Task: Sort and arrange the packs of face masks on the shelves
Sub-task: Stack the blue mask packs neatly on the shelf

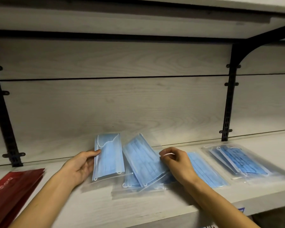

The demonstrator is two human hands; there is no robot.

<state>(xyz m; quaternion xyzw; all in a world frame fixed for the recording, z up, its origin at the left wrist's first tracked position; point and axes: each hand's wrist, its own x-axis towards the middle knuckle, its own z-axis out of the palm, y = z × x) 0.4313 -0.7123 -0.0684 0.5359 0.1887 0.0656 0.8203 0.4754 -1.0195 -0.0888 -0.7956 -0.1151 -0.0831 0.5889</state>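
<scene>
- Pale wood-grain shelf [138,206] set against matching wall panels, with black slotted brackets [229,102] at either side and another shelf overhead.
- Left hand [80,165] grips the left edge of an upright light-blue mask pack [108,155] in clear plastic, thumb on its front, the pack leaning toward the back panel.
- Right hand [176,163], fingers curled, pinches the right edge of a tilted mask pack [143,160] lying across other packs in the middle heap [132,181].
- Just right of that hand, one more flat blue pack [204,170] lies on the shelf.
- Further right, a stack of darker-blue mask packs [238,160] rests in clear bags.
- At far left, red packets [11,190] with white lettering sit near the shelf edge.
</scene>
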